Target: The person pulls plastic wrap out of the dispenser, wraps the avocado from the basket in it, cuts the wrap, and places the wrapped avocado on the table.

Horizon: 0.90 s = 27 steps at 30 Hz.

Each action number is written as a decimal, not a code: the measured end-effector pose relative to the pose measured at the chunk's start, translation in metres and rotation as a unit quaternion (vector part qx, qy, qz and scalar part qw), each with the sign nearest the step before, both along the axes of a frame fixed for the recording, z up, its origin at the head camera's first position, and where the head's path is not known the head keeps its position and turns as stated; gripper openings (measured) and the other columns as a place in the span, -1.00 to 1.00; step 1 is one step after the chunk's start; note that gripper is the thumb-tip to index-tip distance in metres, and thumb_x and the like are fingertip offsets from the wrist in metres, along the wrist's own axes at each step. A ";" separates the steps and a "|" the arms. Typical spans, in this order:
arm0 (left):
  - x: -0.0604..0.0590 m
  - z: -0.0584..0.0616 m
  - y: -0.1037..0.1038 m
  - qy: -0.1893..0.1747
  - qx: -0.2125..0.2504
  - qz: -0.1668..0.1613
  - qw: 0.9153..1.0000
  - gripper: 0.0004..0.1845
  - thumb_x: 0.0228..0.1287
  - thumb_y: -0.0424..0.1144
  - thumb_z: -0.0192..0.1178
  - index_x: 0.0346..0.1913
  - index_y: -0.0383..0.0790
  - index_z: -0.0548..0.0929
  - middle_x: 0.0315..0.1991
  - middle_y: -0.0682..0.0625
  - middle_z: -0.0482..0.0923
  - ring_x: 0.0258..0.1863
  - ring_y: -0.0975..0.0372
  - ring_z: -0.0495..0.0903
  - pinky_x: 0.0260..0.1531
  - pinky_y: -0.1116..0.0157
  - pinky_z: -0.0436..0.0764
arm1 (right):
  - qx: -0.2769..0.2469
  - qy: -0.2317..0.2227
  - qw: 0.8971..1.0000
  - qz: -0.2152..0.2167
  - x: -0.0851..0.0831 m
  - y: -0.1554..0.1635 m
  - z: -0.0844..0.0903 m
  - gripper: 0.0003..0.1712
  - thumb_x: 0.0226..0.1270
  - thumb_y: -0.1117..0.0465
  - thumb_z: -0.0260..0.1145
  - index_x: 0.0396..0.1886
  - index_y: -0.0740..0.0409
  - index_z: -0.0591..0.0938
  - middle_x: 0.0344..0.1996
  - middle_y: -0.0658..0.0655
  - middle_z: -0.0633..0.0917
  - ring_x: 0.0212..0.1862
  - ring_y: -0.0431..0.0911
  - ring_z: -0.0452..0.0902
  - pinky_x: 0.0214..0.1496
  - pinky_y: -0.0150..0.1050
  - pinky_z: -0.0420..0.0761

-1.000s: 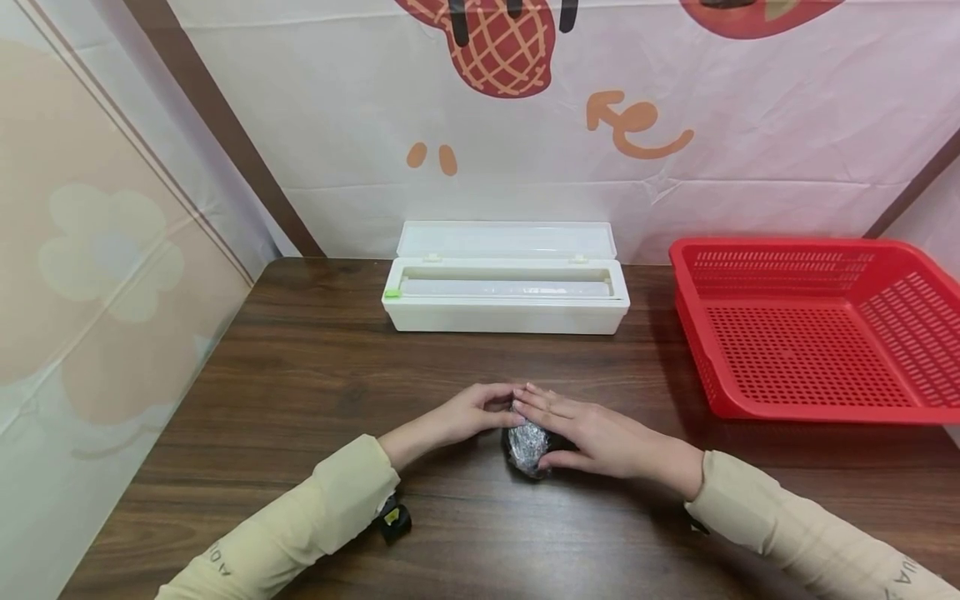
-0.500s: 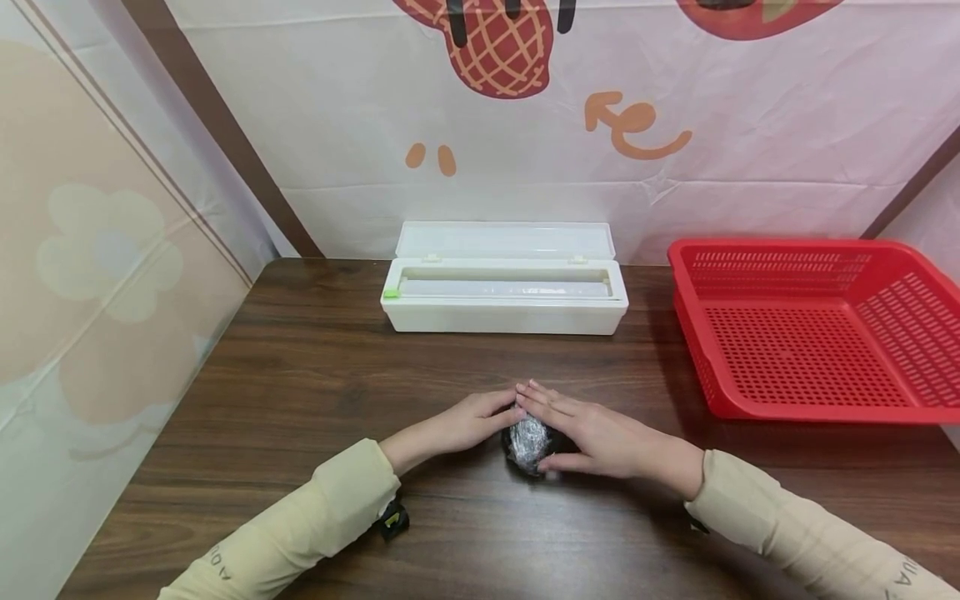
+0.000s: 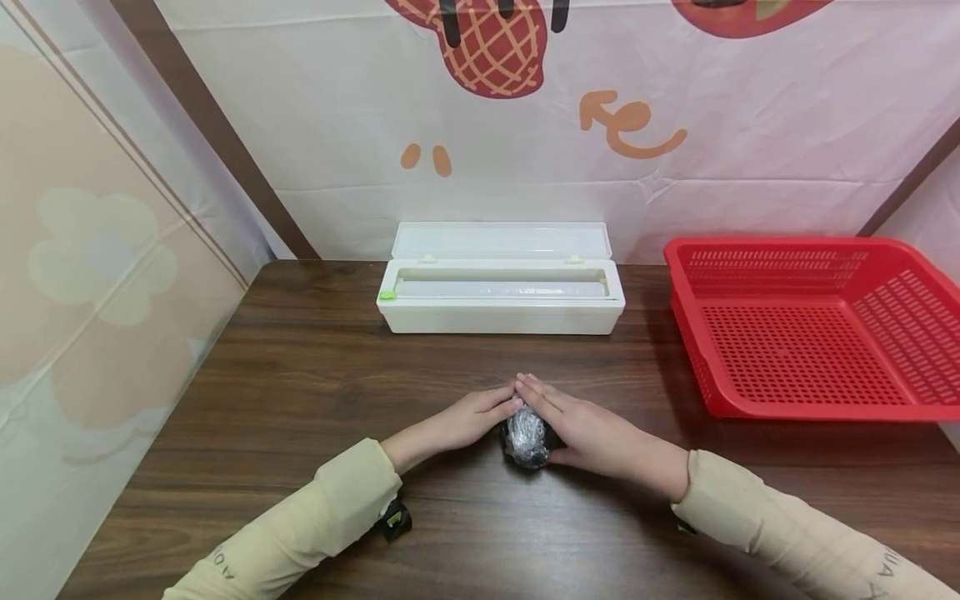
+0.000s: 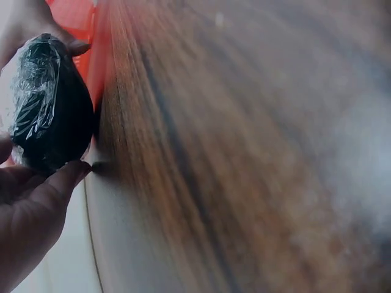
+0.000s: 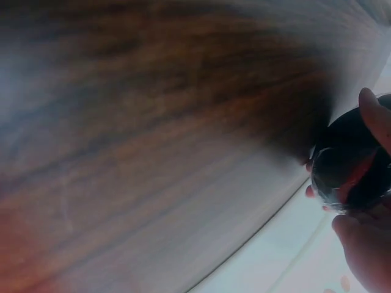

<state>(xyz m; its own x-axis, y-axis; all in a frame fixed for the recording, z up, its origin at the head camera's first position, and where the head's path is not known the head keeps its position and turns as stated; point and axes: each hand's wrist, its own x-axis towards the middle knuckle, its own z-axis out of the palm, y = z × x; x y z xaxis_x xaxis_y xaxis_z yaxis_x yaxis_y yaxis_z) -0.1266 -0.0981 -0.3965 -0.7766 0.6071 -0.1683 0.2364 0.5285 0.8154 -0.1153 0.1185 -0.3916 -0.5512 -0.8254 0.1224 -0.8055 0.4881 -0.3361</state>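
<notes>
A dark, rounded thing wrapped in clear cling film [image 3: 527,437] sits on the brown table between both hands; its shine hides its kind. In the left wrist view the dark wrapped thing [image 4: 58,113] looks oval, with crinkled film on its top. My left hand [image 3: 461,422] holds its far left side, thumb on the film and fingers low near the table. My right hand [image 3: 600,435] grips it from the right, fingers along the far end and thumb at the near side. Both hands' fingertips meet beyond it. In the right wrist view its dark side [image 5: 348,165] looks smooth and glossy.
A white cling film box [image 3: 501,317] stands at the back with its lid up and a roll inside. To the right is a red plastic basket [image 3: 723,404]. A printed cloth [image 3: 337,108] hangs behind the wooden table [image 3: 300,375].
Both hands stay around the wrapped thing. The left thumb has drawn in closer to its fingers, and the right hand has shifted slightly, its thumb now lower against the near right side.
</notes>
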 end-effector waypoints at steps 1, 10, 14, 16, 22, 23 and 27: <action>0.000 0.000 0.000 0.000 0.001 0.004 1.000 -0.46 0.44 -0.06 -0.20 0.34 -0.30 0.20 0.31 -0.19 0.18 0.32 0.04 0.13 0.29 0.10 0.12 | 0.001 0.004 1.000 -0.003 0.000 0.000 0.000 0.09 -0.09 0.19 0.49 0.38 0.30 0.06 0.35 0.28 0.15 0.34 0.05 0.11 0.29 -0.12 0.25; -0.002 0.000 0.006 0.012 0.016 0.018 1.000 -0.53 0.44 -0.10 -0.20 0.28 -0.28 0.32 0.25 -0.16 0.29 0.27 0.05 0.25 0.26 0.12 0.20 | -0.039 -0.024 0.998 -0.033 -0.002 0.003 -0.001 0.04 -0.06 0.02 0.46 0.35 0.32 0.16 0.26 0.28 0.32 0.24 0.03 0.30 0.22 -0.13 0.36; -0.003 0.002 0.005 0.008 0.033 0.023 0.999 -0.57 0.44 -0.16 -0.19 0.20 -0.35 0.41 0.19 -0.20 0.37 0.22 0.03 0.32 0.22 0.12 0.27 | -0.093 -0.043 0.994 -0.035 -0.004 0.004 -0.001 -0.01 -0.06 -0.08 0.44 0.31 0.30 0.26 0.18 0.24 0.44 0.14 -0.01 0.42 0.13 -0.17 0.46; -0.003 0.004 0.004 -0.020 0.060 0.026 0.998 -0.56 0.45 -0.18 -0.22 0.19 -0.42 0.39 0.19 -0.26 0.35 0.20 -0.02 0.34 0.17 0.12 0.35 | -0.125 -0.049 0.990 -0.040 -0.005 0.004 0.000 -0.05 -0.06 -0.10 0.44 0.26 0.31 0.33 0.12 0.23 0.51 0.09 -0.04 0.48 0.08 -0.20 0.50; -0.002 0.011 0.003 -0.096 0.146 0.034 0.984 -0.53 0.48 -0.21 -0.29 0.24 -0.53 0.26 0.22 -0.36 0.26 0.20 -0.09 0.30 0.08 0.21 0.44 | -0.181 -0.077 0.977 -0.086 -0.009 0.005 0.002 -0.14 -0.09 -0.04 0.47 0.18 0.32 0.44 -0.03 0.20 0.61 -0.12 -0.21 0.55 -0.09 -0.27 0.58; -0.002 0.011 0.003 -0.109 0.164 0.037 0.980 -0.53 0.48 -0.22 -0.30 0.24 -0.54 0.24 0.23 -0.37 0.25 0.21 -0.09 0.28 0.09 0.21 0.42 | -0.187 -0.093 0.973 -0.093 -0.009 0.005 0.003 -0.16 -0.08 -0.02 0.47 0.18 0.30 0.44 -0.02 0.19 0.61 -0.13 -0.22 0.54 -0.10 -0.29 0.58; -0.001 0.013 0.002 -0.153 0.232 0.049 0.959 -0.50 0.48 -0.24 -0.33 0.23 -0.65 0.16 0.24 -0.44 0.17 0.23 -0.13 0.22 0.13 0.18 0.36 | -0.211 -0.177 0.954 -0.120 -0.011 0.004 0.006 -0.25 0.01 0.06 0.44 0.20 0.25 0.43 0.09 0.14 0.54 -0.02 -0.20 0.49 -0.01 -0.29 0.54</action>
